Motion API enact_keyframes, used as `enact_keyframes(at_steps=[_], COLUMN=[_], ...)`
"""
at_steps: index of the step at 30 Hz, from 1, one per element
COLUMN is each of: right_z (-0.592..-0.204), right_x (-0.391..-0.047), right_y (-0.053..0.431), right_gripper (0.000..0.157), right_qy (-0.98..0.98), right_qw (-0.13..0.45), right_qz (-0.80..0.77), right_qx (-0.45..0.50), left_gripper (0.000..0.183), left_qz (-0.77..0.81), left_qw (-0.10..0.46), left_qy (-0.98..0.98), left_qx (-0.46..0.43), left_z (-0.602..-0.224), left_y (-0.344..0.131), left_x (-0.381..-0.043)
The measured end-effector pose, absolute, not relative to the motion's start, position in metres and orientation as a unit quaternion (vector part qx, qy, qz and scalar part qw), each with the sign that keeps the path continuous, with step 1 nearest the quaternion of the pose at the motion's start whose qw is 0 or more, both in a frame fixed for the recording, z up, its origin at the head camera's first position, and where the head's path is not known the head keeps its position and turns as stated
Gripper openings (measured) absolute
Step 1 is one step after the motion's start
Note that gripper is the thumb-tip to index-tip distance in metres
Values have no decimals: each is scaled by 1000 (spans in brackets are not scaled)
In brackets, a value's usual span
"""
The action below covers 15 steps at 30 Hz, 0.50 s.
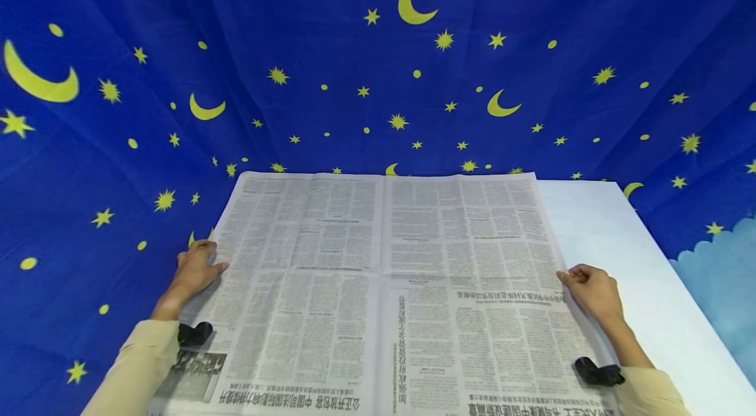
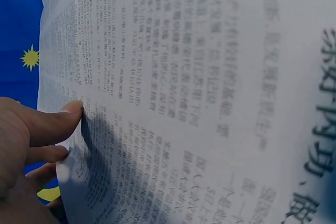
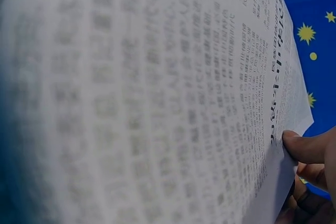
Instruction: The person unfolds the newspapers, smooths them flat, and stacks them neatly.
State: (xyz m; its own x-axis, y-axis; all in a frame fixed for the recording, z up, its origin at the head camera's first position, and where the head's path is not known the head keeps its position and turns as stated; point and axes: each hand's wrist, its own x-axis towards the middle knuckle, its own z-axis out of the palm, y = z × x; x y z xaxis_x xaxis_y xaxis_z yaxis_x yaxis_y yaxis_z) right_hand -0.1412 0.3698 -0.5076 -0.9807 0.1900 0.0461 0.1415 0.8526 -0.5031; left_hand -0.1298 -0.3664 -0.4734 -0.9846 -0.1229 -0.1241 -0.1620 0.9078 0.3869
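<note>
A large sheet of newspaper [image 1: 378,311] is spread wide between both hands, its print upside down in the head view and a fold running down its middle. My left hand [image 1: 197,270] pinches the left edge, thumb on the printed side; the left wrist view shows that thumb [image 2: 65,119] with the fingers partly behind the paper. At the opposite edge my right hand [image 1: 595,291] pinches the sheet between thumb and curled fingers. In the right wrist view, the right thumb [image 3: 307,146] lies on the print near the margin, and the other fingers are behind the sheet.
A white tabletop [image 1: 667,285] shows to the right of the newspaper. Blue cloth [image 1: 354,42] with yellow moons and stars hangs behind and to the left. A pale blue cloud-shaped patch [image 1: 720,285] is on the cloth at right. Black straps [image 1: 598,373] sit at both wrists.
</note>
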Motion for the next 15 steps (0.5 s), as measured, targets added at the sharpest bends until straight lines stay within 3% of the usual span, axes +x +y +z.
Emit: enact_keyframes(at_steps=[6,15], right_z=[-508,-507], right_x=[-142,-139], right_y=[370,368], right_gripper=[30,30], right_qy=[-960,-960], right_qw=[39,32], right_qz=[261,258], right_qx=[-97,-108], left_gripper=[62,64], left_qz=[203,219], left_qw=[73,56], left_qy=[972,969], left_qx=[-95,-101], left_z=[-473,-477], left_y=[-366,-364], left_x=[-131,-130])
